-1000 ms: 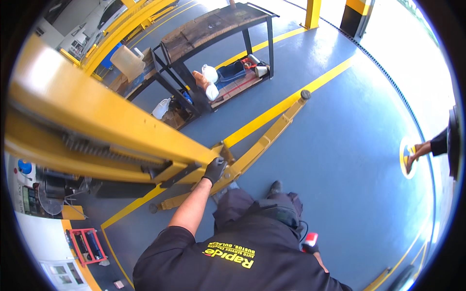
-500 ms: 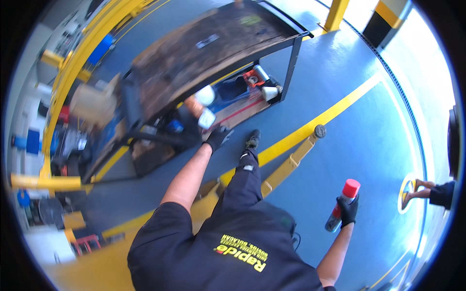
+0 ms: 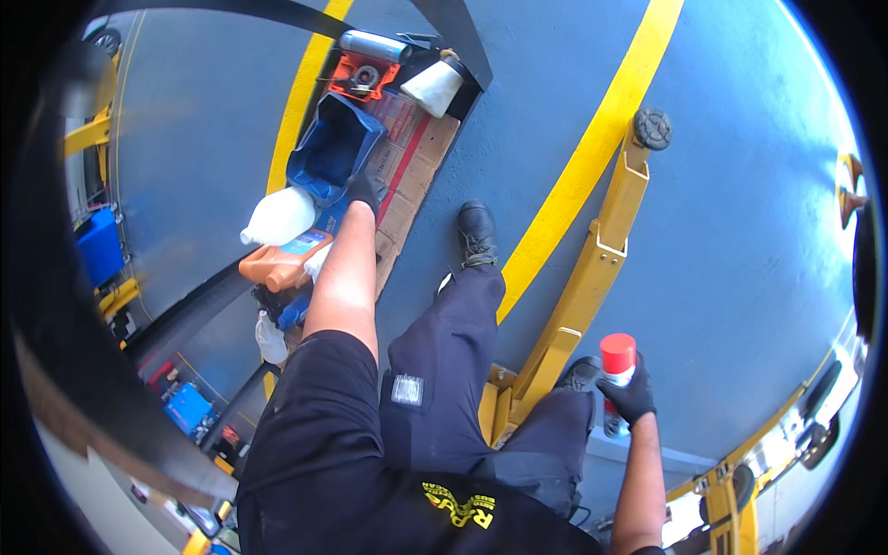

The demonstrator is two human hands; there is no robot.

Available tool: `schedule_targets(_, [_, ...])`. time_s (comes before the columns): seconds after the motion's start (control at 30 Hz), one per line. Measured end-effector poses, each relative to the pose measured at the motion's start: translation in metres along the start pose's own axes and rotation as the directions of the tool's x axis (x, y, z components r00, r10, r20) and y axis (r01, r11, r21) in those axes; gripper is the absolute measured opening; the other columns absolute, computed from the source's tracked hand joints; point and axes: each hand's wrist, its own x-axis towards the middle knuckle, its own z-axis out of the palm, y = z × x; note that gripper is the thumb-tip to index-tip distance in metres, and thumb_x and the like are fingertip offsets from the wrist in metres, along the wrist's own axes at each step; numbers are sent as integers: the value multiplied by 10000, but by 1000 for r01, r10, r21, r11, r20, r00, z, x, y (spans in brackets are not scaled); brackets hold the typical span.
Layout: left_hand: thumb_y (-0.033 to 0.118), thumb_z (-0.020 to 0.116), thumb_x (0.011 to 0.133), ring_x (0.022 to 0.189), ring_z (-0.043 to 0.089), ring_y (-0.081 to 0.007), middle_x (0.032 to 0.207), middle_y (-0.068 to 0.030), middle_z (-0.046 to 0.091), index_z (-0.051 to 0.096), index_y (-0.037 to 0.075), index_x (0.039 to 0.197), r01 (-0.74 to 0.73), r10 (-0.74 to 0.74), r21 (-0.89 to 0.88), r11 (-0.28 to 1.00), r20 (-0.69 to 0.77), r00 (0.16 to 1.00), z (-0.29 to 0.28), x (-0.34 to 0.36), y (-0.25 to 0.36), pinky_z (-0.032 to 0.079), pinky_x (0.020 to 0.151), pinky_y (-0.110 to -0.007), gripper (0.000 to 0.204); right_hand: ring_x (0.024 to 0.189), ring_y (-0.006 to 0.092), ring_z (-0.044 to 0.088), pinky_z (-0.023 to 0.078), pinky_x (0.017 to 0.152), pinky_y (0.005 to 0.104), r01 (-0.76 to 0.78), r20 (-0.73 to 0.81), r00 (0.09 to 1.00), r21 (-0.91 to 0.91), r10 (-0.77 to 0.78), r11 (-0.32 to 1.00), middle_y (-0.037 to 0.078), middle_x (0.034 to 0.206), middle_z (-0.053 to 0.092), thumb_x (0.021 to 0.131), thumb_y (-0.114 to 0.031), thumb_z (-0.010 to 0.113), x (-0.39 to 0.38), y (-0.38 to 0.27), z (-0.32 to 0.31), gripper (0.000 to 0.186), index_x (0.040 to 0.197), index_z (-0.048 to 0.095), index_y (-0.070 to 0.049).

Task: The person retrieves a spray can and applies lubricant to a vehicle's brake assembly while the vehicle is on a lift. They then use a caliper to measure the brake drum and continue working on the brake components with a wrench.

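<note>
My gloved left hand [image 3: 363,192] reaches to the blue plastic bin [image 3: 326,143] on a cardboard-lined lower shelf [image 3: 416,171]; its fingers are blurred, so their grip is unclear. Beside it lie a white jug [image 3: 276,216] and an orange-brown jug [image 3: 276,267]. Farther along the shelf are an orange holder [image 3: 353,74] with a metal part, a silver cylinder [image 3: 375,46] and a white cone-shaped container [image 3: 430,90]. My gloved right hand [image 3: 629,393] is closed around a red-capped spray can [image 3: 617,356], held beside my right leg.
A yellow lift arm [image 3: 601,236] with a round black pad [image 3: 652,129] runs along the blue floor beside my boots. The dark cart frame [image 3: 185,324] rises at my left. Another person's foot [image 3: 847,203] shows at the far right edge. Blue equipment [image 3: 100,248] stands farther left.
I have moved from the lift post to the cart and now bend over its lower shelf. My left hand left the post and moved onto the shelf. The spray can came up beside me.
</note>
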Motion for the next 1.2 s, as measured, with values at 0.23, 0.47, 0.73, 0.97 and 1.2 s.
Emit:
schedule_targets(0.23, [518, 457, 1055, 1304, 547, -383, 1452, -147, 563, 502, 108, 1482, 124, -283, -736, 665, -94, 954, 5, 60, 11, 612, 963, -505, 594, 1039, 328, 688, 554, 913, 466, -280, -94, 956, -19, 277, 960, 170, 1172, 685, 670, -162, 875, 0, 118, -13, 808, 1375, 493, -65])
schedule_targets(0.47, [221, 438, 1056, 1243, 610, -363, 1340, -167, 655, 647, 14, 1294, 35, -224, -845, 534, -102, 969, 5, 82, -18, 593, 1003, -539, 379, 1043, 357, 698, 554, 901, 481, -236, -66, 970, -47, 233, 971, 185, 1160, 701, 662, -194, 885, 18, 105, -18, 800, 1356, 514, -54])
schedule_targets(0.73, [132, 521, 1016, 1088, 691, -347, 1210, -216, 700, 675, -19, 1203, 62, -104, -574, 816, -41, 994, 3, -129, -89, 603, 903, -474, 285, 1161, 313, 662, 533, 967, 450, 223, 112, 962, 216, -251, 951, 172, 1268, 666, 671, -255, 919, 1, -68, -45, 843, 1390, 529, -50])
schedule_targets(0.97, [320, 630, 924, 1076, 660, -479, 1110, -327, 691, 683, -76, 1093, -412, 409, 402, 818, 97, 907, -10, -400, -68, 525, 920, -509, 433, 1033, 210, 679, 574, 921, 388, 378, 319, 793, 411, -519, 830, 87, 1154, 684, 755, -269, 884, -106, -230, -122, 666, 1310, 570, -74])
schedule_targets(1.2, [331, 661, 857, 1073, 674, -465, 1111, -308, 702, 693, -33, 1119, -537, 536, 647, 541, 227, 813, -81, -673, 32, 523, 959, -513, 449, 1158, 289, 662, 580, 953, 479, 131, 686, 524, 521, -505, 844, 137, 1314, 641, 739, -398, 852, -140, -232, -150, 858, 1441, 498, -55])
